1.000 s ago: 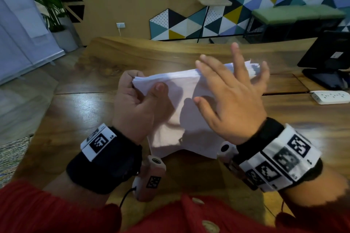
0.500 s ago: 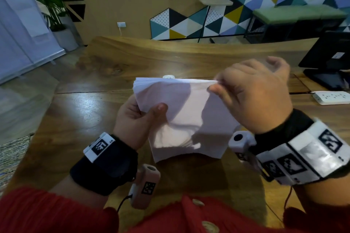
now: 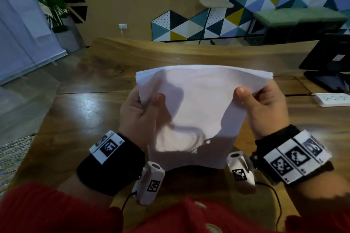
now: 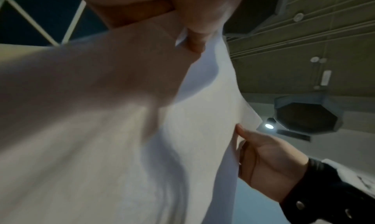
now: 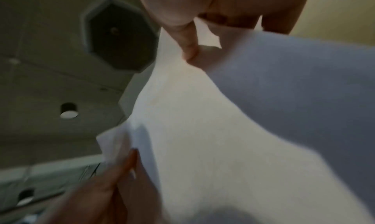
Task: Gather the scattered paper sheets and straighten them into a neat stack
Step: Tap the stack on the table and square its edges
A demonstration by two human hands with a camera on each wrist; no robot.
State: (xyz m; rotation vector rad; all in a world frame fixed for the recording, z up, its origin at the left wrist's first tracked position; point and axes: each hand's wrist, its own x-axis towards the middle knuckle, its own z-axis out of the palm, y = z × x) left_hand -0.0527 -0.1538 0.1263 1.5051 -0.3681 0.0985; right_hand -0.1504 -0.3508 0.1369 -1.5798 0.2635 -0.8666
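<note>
A stack of white paper sheets point(image 3: 197, 111) stands upright above the wooden table point(image 3: 75, 119), its top edges nearly level. My left hand point(image 3: 140, 115) grips the stack's left side, thumb on the near face. My right hand point(image 3: 265, 108) grips the right side the same way, thumb in front. In the left wrist view the paper stack point(image 4: 182, 131) fills the frame, with the right hand point(image 4: 267, 160) at its far edge. In the right wrist view the sheets point(image 5: 243, 131) bow, with the left hand's fingers point(image 5: 113, 187) at the lower left. The lower edge hangs close over the table.
A black monitor stand point(image 3: 329, 66) and a white power strip point(image 3: 333, 99) sit at the table's right. The table's left edge point(image 3: 36, 134) drops to a rug and floor. A plant pot point(image 3: 68, 38) stands beyond the far left corner.
My right hand went from flat on the sheets to gripping the stack's right side. The stack rose more upright and its edges look more even. The left hand kept its hold.
</note>
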